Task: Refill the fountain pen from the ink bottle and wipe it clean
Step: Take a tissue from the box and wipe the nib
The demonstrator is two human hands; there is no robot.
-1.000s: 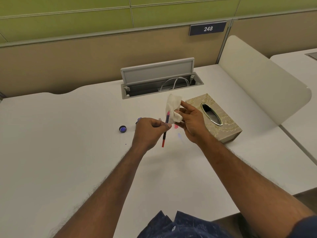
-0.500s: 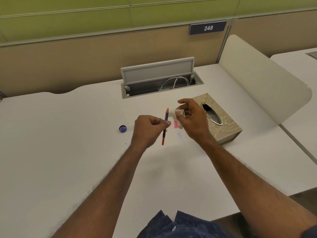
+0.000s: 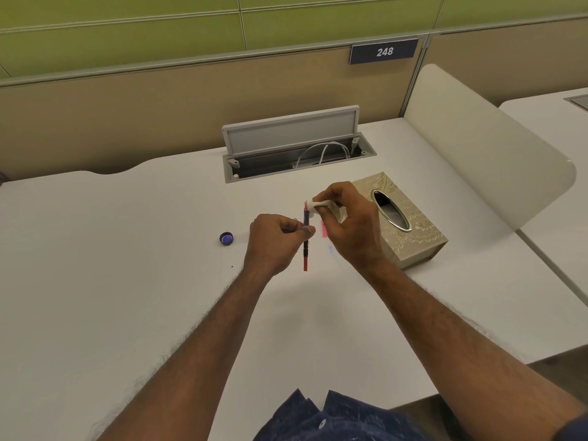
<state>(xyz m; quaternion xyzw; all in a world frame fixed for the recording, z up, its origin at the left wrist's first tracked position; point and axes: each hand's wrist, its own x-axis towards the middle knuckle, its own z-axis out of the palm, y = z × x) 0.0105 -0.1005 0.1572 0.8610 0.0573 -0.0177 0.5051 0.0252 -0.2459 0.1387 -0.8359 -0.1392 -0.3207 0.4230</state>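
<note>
Head view: white desk (image 3: 127, 297) seen from above, both forearms reaching in.
Cap: small dark bottle cap (image 3: 226, 238) with a blue inside, lying alone on the desk, left of the hands.
Left hand: left hand (image 3: 273, 241) has its fingers together, pinched on the middle of the pen.
Pen: pen (image 3: 305, 237) stands nearly upright above the desk, red lower end down, tip up.
Tissue: folded white tissue (image 3: 313, 206) touches the pen's tip.
Right hand: right hand (image 3: 348, 222) has thumb and fingers clamped on the tissue.
Pink piece: small pink part (image 3: 324, 230) on the desk, partly hidden between the hands.
Tissue box: patterned gold tissue box (image 3: 413, 237) just right of the right hand.
</note>
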